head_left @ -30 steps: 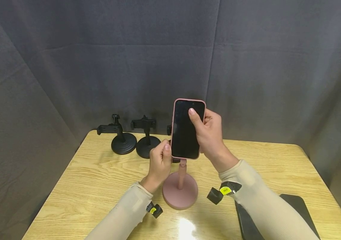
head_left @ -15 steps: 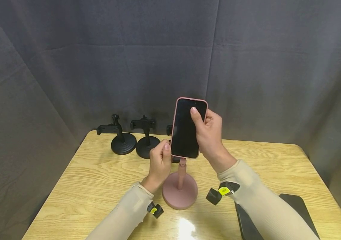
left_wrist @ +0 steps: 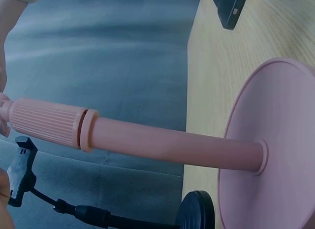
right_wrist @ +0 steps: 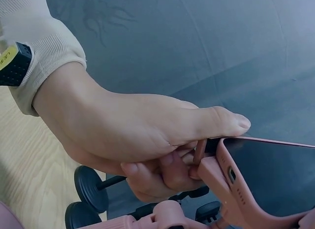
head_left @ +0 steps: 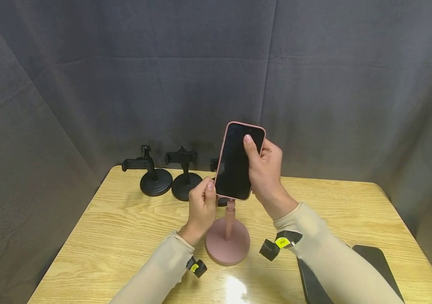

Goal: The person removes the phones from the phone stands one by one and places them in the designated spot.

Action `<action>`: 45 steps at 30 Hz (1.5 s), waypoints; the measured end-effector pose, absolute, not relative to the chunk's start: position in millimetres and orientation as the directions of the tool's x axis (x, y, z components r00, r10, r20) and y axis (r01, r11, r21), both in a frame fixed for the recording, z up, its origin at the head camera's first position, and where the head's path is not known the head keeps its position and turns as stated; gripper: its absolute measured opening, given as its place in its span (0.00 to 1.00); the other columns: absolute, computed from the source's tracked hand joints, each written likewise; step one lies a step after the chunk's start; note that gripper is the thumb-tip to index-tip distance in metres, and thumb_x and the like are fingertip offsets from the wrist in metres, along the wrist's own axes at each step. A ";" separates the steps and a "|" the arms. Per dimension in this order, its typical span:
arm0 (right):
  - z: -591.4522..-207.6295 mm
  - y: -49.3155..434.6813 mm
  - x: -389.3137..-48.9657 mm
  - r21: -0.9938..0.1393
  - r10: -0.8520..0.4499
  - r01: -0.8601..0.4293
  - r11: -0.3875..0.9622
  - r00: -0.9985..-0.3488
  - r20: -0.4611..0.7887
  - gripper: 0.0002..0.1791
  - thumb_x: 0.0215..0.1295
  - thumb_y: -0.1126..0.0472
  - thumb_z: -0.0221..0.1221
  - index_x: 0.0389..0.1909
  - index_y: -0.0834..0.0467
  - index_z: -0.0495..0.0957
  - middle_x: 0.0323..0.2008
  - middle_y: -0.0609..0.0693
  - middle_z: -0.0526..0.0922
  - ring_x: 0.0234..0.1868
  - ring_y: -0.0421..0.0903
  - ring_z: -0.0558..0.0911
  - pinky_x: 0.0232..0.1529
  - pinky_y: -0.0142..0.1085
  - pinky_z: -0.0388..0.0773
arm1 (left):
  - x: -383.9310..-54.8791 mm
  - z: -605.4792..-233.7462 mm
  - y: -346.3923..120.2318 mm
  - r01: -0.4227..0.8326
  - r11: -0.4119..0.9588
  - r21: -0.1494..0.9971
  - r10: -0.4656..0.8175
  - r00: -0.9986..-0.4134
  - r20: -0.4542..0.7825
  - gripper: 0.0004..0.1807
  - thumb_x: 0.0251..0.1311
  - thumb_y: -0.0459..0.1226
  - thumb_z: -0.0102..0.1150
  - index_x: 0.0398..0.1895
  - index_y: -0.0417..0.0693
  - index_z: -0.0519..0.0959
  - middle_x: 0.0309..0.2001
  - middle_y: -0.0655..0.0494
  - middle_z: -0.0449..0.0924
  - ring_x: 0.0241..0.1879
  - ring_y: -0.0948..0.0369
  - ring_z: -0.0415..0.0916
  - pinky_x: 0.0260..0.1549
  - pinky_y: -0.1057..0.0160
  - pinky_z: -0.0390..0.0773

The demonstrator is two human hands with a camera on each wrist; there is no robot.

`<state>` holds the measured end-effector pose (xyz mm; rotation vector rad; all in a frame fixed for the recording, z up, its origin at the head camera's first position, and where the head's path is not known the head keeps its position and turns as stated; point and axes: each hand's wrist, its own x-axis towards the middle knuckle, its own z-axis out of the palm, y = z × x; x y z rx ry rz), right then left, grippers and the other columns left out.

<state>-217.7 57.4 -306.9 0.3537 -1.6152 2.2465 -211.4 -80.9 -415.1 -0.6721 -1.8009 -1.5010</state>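
Observation:
A black-screened phone (head_left: pixel 233 166) in a pink case leans clockwise above a pink phone stand (head_left: pixel 228 244). With its thumb across the screen and fingers behind, my right hand (head_left: pixel 268 171) grips the phone's right side. Those fingers also curl by the stand's pink clamp arm (right_wrist: pixel 199 152) in the right wrist view. My left hand (head_left: pixel 202 202) curls at the phone's lower left corner, gripping the stand's holder, mostly hidden behind the phone. In the left wrist view the stand's ribbed collar and post (left_wrist: pixel 162 143) run down to its round base.
Two black phone stands (head_left: pixel 156 181) (head_left: pixel 187 185) stand at the back left of the wooden table (head_left: pixel 132 249). A third black stand (head_left: pixel 214 164) is mostly hidden behind the phone. Black flat devices (head_left: pixel 375 257) lie under the right forearm. A grey curtain (head_left: pixel 163 93) hangs behind.
The phone has tilted clockwise, its top edge moving right and slightly up, the right hand turning with it. My left hand and the pink stand have stayed nearly in place.

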 end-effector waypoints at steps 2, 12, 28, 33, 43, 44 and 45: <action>-307.3 57.2 -217.9 -0.857 0.145 -0.425 -0.292 -0.905 0.400 0.09 0.77 0.63 0.54 0.46 0.63 0.81 0.30 0.41 0.90 0.30 0.41 0.90 0.33 0.36 0.88 | -211.7 -415.3 -80.6 0.756 0.194 0.625 -0.040 -0.631 0.775 0.35 0.79 0.58 0.33 0.19 0.40 0.65 0.12 0.51 0.62 0.14 0.73 0.57 0.10 0.74 0.57; -290.6 67.9 -227.5 -0.834 0.347 -0.485 -0.261 -0.854 0.388 0.10 0.78 0.58 0.53 0.41 0.55 0.82 0.30 0.40 0.89 0.31 0.37 0.89 0.36 0.30 0.87 | -208.6 -419.1 -81.4 0.764 0.208 0.611 -0.049 -0.616 0.786 0.36 0.78 0.59 0.32 0.21 0.40 0.68 0.12 0.51 0.65 0.15 0.72 0.59 0.11 0.73 0.61; -282.1 95.1 -229.7 -0.836 0.430 -0.439 -0.330 -0.858 0.280 0.10 0.77 0.54 0.55 0.40 0.55 0.81 0.28 0.44 0.88 0.28 0.38 0.88 0.33 0.31 0.86 | -206.8 -418.9 -83.7 0.752 0.185 0.632 -0.016 -0.641 0.768 0.34 0.79 0.58 0.34 0.22 0.40 0.67 0.12 0.50 0.66 0.14 0.73 0.60 0.10 0.73 0.62; -282.9 99.3 -228.0 -0.832 0.431 -0.430 -0.351 -0.863 0.264 0.10 0.76 0.54 0.56 0.40 0.56 0.81 0.27 0.44 0.88 0.28 0.38 0.88 0.32 0.31 0.86 | -206.2 -418.2 -84.2 0.737 0.165 0.655 -0.012 -0.663 0.749 0.34 0.78 0.58 0.36 0.22 0.39 0.67 0.12 0.50 0.65 0.15 0.73 0.60 0.10 0.74 0.61; -287.9 105.4 -225.2 -0.832 0.433 -0.424 -0.358 -0.865 0.254 0.10 0.76 0.56 0.57 0.35 0.56 0.80 0.23 0.44 0.87 0.24 0.37 0.87 0.27 0.28 0.84 | -207.7 -417.8 -85.2 0.721 0.150 0.676 -0.007 -0.683 0.730 0.35 0.77 0.59 0.38 0.22 0.39 0.68 0.14 0.49 0.65 0.16 0.72 0.60 0.12 0.73 0.61; -288.3 105.9 -224.9 -0.832 0.431 -0.424 -0.358 -0.866 0.255 0.10 0.76 0.56 0.57 0.35 0.56 0.80 0.23 0.44 0.87 0.24 0.37 0.87 0.27 0.28 0.84 | -208.0 -417.5 -85.2 0.720 0.152 0.677 -0.007 -0.684 0.729 0.35 0.77 0.60 0.39 0.22 0.39 0.68 0.14 0.49 0.66 0.16 0.73 0.60 0.12 0.73 0.60; -288.6 106.4 -224.6 -0.831 0.429 -0.423 -0.360 -0.866 0.255 0.10 0.76 0.56 0.57 0.35 0.56 0.80 0.23 0.44 0.87 0.24 0.37 0.87 0.27 0.28 0.84 | -208.4 -417.2 -85.3 0.720 0.154 0.677 -0.006 -0.685 0.729 0.35 0.76 0.60 0.39 0.22 0.39 0.68 0.14 0.50 0.66 0.17 0.73 0.60 0.12 0.73 0.60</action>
